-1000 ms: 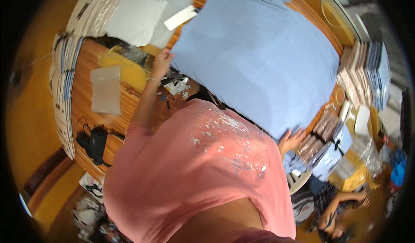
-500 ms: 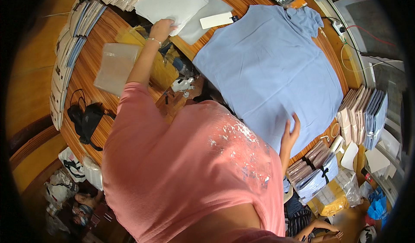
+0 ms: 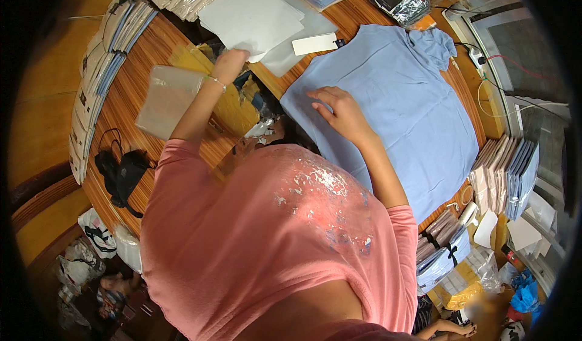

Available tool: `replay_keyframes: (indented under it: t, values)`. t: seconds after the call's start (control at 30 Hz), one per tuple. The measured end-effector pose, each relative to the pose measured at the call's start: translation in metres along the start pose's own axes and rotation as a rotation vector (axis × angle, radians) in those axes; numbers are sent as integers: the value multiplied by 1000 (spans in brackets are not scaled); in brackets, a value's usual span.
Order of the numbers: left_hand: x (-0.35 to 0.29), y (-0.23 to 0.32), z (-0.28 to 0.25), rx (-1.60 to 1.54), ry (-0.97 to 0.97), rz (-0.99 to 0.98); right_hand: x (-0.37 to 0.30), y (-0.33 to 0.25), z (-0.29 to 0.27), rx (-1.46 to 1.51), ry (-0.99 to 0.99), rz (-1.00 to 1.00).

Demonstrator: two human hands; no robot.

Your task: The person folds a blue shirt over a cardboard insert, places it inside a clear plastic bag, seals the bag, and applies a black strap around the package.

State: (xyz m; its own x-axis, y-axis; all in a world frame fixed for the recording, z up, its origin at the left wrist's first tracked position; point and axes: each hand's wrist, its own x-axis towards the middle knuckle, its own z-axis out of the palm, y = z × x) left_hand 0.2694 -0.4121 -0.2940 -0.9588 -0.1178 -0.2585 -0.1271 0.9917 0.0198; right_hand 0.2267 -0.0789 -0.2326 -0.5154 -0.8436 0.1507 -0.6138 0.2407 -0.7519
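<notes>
A light blue shirt lies spread out on the table at the right, with a white hang tag by its upper left edge. My right hand is over the shirt's left part, fingers apart and holding nothing. At the far middle, my left hand has its fingers closed at the near corner of a stack of white paper sheets. The fingertips seem to pinch a sheet there, though they are partly hidden. A clear plastic sheet lies under the paper.
Clear plastic bags lie beside my left forearm, near a yellow package in the gap between tables. Packed garments line the left edge; more folded shirts stand at the right. A black bag lies at left.
My right hand has moved from the shirt's near edge up and left, over its left part. My left hand stays at the paper's corner. The whole view has shifted slightly.
</notes>
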Motion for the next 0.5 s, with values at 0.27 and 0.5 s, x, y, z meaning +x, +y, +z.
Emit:
replay_keyframes:
  t: [0.27, 0.5]
  values:
    - [-34, 102, -185, 47, 607, 644, 48, -49, -66, -726, 595, -59]
    - [34, 170, -156, -673, 1211, 758, -71, 15, -98, 431, 797, 641]
